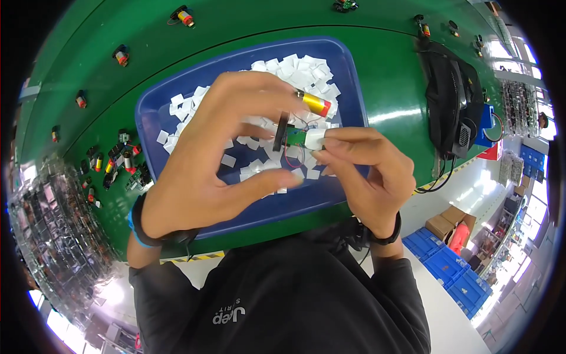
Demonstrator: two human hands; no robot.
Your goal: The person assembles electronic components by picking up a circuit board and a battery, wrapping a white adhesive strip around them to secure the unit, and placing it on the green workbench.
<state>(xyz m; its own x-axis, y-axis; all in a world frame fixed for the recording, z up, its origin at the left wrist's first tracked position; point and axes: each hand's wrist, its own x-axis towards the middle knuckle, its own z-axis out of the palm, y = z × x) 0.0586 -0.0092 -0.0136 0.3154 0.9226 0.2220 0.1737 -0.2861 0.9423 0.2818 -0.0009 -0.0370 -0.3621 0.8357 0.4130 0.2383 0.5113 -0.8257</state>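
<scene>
My left hand (206, 159) is raised over a blue tray (154, 118) and pinches a small assembly: a yellow and red cylindrical battery (314, 104) wired to a small green circuit board (295, 137) with a black strip beside it. My right hand (365, 171) presses a small white square pad (315, 139) against the right end of the board with thumb and forefinger. The tray holds several loose white square pads (298, 71).
The tray lies on a green conveyor belt (236, 23). More battery assemblies lie along the belt, one at the top (184, 16), a cluster at the left (115, 162). A black device with cables (451, 100) sits at the right. Blue crates (454, 268) stand on the floor.
</scene>
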